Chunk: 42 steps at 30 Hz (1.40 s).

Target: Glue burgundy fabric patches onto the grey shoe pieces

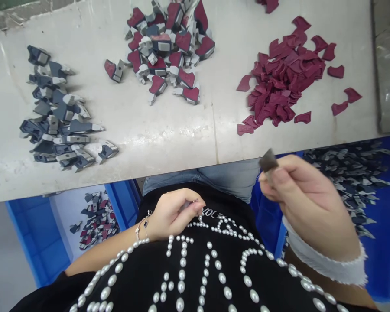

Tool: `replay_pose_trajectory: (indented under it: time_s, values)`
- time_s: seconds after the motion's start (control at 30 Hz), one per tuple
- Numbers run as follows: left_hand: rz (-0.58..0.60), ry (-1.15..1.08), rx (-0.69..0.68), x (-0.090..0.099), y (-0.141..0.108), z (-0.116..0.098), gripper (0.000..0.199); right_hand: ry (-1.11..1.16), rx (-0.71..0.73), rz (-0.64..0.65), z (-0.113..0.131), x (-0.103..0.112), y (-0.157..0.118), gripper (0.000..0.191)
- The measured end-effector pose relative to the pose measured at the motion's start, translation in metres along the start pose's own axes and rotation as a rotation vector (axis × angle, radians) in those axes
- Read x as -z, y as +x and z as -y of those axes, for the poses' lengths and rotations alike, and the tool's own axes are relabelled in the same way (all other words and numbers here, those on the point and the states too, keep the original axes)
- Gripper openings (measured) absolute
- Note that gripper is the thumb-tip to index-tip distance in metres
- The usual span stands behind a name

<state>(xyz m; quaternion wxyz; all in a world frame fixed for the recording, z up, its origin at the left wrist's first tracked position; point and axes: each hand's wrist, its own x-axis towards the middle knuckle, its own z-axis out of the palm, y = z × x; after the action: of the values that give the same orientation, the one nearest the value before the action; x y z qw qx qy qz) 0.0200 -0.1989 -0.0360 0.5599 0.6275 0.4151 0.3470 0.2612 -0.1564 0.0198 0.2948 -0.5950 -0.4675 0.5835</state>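
Note:
My right hand (299,195), raised at the table's front edge, pinches a small dark grey part (268,161) that is blurred. My left hand (182,212) rests in front of my body with thumb and forefinger pressed together; whatever lies between them is too small to make out. On the table, thin maroon pieces (282,78) form a pile at the right. Grey parts with maroon faces (169,47) are heaped at the back middle, and one such part (114,70) lies apart on their left. Dark and light grey parts (61,112) without maroon are spread at the left.
The pale table (169,138) crosses the upper view. Below its edge, a blue bin (35,234) at the left holds grey and maroon parts. Another blue bin (388,242) at the right is filled with grey parts, beside my right wrist.

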Motion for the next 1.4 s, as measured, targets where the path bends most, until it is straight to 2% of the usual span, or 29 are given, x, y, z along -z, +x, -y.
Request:
replay_pose_trajectory:
  time_s: [0.07,0.17,0.27,0.4,0.53,0.63,0.73,0.83,0.97,1.03,1.13,1.23,1.3,1.4]
  values:
    - [0.012,-0.019,0.023,-0.002,-0.001,0.001,0.004,-0.135,0.001,0.178,0.004,0.000,-0.002,0.025]
    - [-0.001,-0.124,0.055,-0.006,-0.004,0.005,0.011,-0.260,-0.033,0.443,0.005,-0.006,-0.002,0.030]
    - [-0.010,-0.295,0.059,-0.009,-0.004,0.009,0.018,-0.283,-0.111,0.573,0.001,-0.015,0.001,0.032]
    - [-0.019,-0.366,0.038,-0.010,-0.001,0.011,0.018,-0.202,-0.150,0.591,-0.004,-0.027,0.008,0.020]
    - [-0.049,-0.440,0.074,-0.008,0.001,0.013,0.018,-0.174,-0.190,0.619,-0.004,-0.035,0.015,0.028]
    - [-0.099,-0.485,0.133,-0.007,0.002,0.016,0.016,-0.181,-0.158,0.590,-0.003,-0.034,0.017,0.028]
    - [-0.154,-0.519,0.169,-0.006,0.005,0.018,0.019,-0.195,-0.126,0.648,-0.002,-0.030,0.017,0.029]
    - [-0.191,-0.459,0.224,-0.005,0.008,0.017,0.017,-0.215,-0.132,0.706,-0.004,-0.031,0.019,0.030]
    - [-0.192,-0.334,0.259,-0.002,0.005,0.013,0.005,-0.216,-0.135,0.690,-0.007,-0.035,0.023,0.027]
    - [-0.166,-0.236,0.230,0.002,0.002,0.011,0.007,-0.210,-0.139,0.686,-0.009,-0.036,0.025,0.025]
    - [-0.087,-0.071,0.132,0.006,0.000,0.008,0.021,-0.200,-0.150,0.687,-0.011,-0.036,0.027,0.024]
    - [-0.022,-0.031,0.039,0.008,0.002,0.006,0.023,-0.189,-0.136,0.690,-0.012,-0.036,0.027,0.024]
    - [-0.018,-0.017,-0.007,0.006,0.003,0.005,0.017,-0.184,-0.112,0.679,-0.013,-0.035,0.026,0.024]
    - [-0.062,0.071,-0.008,0.002,0.004,0.005,0.016,-0.184,-0.056,0.644,-0.012,-0.036,0.024,0.026]
